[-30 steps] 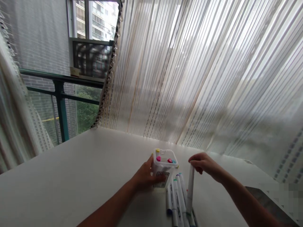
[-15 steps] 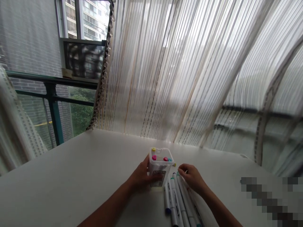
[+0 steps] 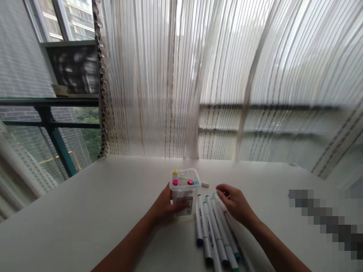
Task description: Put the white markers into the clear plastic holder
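Observation:
My left hand [image 3: 166,202] is wrapped round a clear plastic box [image 3: 185,190] with a printed label, the thumb across its front. Inside the box stand several markers, with yellow, pink, red and light-blue ends showing at the top. My right hand [image 3: 232,202] is over the far ends of a bunch of white markers [image 3: 217,234] lying right of the box. Its fingers are curled towards the thumb; whatever may be between them is hidden. Dark, green, purple and red ends show on the loose markers.
One more marker with a yellow-green end [image 3: 205,184] lies behind the box. All of this is on a white table [image 3: 113,211]. A striped sheer curtain [image 3: 153,94] hangs along the far edge, with a green railing [image 3: 59,145] at the left.
The view has levelled and swung right, so box, markers and hands appear shifted. Both hands keep nearly the same places: the left round the box, the right by the marker ends.

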A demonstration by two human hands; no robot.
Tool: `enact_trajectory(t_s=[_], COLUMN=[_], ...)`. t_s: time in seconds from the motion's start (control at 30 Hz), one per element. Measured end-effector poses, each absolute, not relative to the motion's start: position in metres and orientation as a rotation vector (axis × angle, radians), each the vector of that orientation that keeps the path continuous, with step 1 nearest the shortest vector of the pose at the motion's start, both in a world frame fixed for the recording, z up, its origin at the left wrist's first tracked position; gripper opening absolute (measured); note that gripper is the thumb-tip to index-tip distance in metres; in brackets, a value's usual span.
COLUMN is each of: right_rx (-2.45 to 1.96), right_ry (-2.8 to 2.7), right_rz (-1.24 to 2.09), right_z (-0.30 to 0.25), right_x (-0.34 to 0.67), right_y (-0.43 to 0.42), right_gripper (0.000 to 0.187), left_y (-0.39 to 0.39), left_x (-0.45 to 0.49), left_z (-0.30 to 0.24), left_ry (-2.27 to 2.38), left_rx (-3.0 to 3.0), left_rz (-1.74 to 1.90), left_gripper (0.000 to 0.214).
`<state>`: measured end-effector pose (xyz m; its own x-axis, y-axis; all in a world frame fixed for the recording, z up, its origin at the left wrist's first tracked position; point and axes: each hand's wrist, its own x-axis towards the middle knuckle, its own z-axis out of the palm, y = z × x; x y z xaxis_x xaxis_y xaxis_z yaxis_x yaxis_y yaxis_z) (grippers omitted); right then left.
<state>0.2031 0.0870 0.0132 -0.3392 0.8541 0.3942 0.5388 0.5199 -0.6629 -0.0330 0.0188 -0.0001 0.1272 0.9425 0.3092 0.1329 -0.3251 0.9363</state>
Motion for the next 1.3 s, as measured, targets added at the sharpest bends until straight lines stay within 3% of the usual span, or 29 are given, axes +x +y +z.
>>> enact_trajectory(t_s=[0.2,0.43,0.7,1.1,1.3], right_rx=[-0.774,-0.689,-0.717,-0.822,-0.847], right_ry=[-1.999,-2.559,-2.755,-2.685,-2.822], right_rz=[0.517,0.291,0.111,0.309,0.098], right_z=[0.067,0.131,0.141,0.143,0.161], right_x=[0.184,0.146,0.117,0.102,0.117], right_y=[0.055,0.046,0.045,0.046,0.046], right_gripper=[0.024,0.015,0.017,0.010,0.015], left_y=[0.018,0.020,0.022,0.021,0.022], left_x=[-0.032,-0.032,-0.032,-0.031,-0.032], left_z=[0.002,0.002,-0.002,-0.001,-0.004], left_ry=[1.037,1.059,1.023,1.022,0.978], left_rx=[1.614,1.587,1.583,1.550,1.545], left_rz=[1.292,1.337,1.345,1.343,1.339], left_gripper=[0.050,0.053,0.063,0.060,0.061])
